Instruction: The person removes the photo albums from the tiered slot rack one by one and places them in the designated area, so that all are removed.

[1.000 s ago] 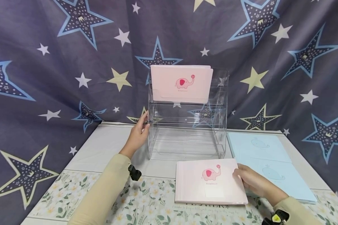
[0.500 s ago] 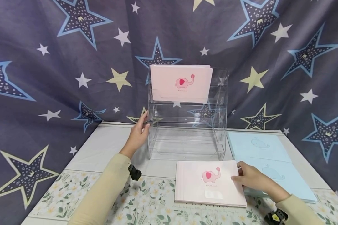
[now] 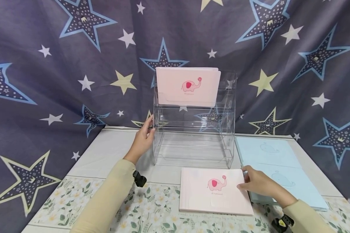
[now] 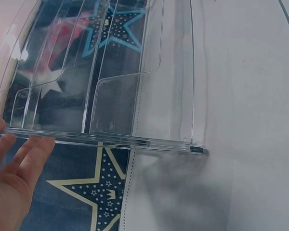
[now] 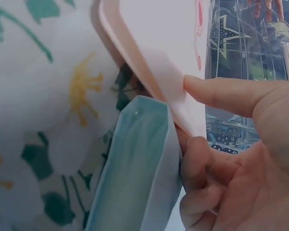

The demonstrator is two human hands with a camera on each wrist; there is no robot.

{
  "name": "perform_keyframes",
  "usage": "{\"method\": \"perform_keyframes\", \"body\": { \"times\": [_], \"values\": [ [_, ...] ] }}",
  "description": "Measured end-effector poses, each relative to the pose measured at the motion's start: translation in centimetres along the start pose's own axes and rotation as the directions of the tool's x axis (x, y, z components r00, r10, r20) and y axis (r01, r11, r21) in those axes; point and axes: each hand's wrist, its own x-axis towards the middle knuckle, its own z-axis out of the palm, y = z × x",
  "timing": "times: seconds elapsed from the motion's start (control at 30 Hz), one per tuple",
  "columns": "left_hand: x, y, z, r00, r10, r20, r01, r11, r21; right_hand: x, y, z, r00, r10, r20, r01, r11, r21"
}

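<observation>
A pink folder (image 3: 213, 194) with an elephant print lies on the table in front of a clear acrylic tiered rack (image 3: 192, 145). My right hand (image 3: 252, 183) pinches the folder's right edge. In the right wrist view the thumb lies on top of the pink folder (image 5: 154, 43) and the fingers curl beneath it, above a stack of blue folders (image 5: 135, 168). My left hand (image 3: 145, 134) rests with straight fingers against the rack's left side wall (image 4: 135, 86). A second pink folder (image 3: 188, 85) stands in the rack's top tier.
Light blue whale-print folders (image 3: 268, 152) lie on the table right of the rack, with another blue stack (image 3: 294, 191) nearer me. A star-patterned cloth (image 3: 61, 81) hangs behind the table. A floral tablecloth (image 3: 151, 207) covers the front of the table.
My right hand has drawn the pink folder slightly left and towards me. The left hand has stayed on the rack.
</observation>
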Motion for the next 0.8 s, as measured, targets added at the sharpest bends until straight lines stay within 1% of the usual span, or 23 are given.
{"method": "perform_keyframes", "body": {
  "times": [0.17,0.27,0.43,0.6,0.8],
  "values": [
    [-0.04,-0.09,0.05,1.0,0.012,-0.007,-0.012,1.0,-0.003,-0.01,-0.27,0.01,0.999,0.033,0.014,-0.033,0.999,0.024],
    [-0.03,-0.17,0.06,1.0,0.016,-0.012,-0.016,1.0,-0.001,-0.04,-0.37,-0.04,0.999,0.037,0.017,-0.037,0.999,0.024],
    [0.0,-0.18,0.13,1.0,0.015,-0.007,-0.015,1.0,0.002,-0.17,-0.36,-0.19,0.999,0.02,0.033,-0.02,1.0,0.022],
    [0.01,-0.07,0.09,1.0,0.007,0.0,-0.007,1.0,0.002,-0.27,-0.39,-0.46,0.999,-0.006,0.043,0.006,1.0,0.0],
    [0.03,-0.09,0.0,1.0,-0.004,0.005,0.004,1.0,0.011,-0.34,-0.33,-0.55,0.999,-0.003,0.042,0.003,1.0,-0.008]
  ]
}}
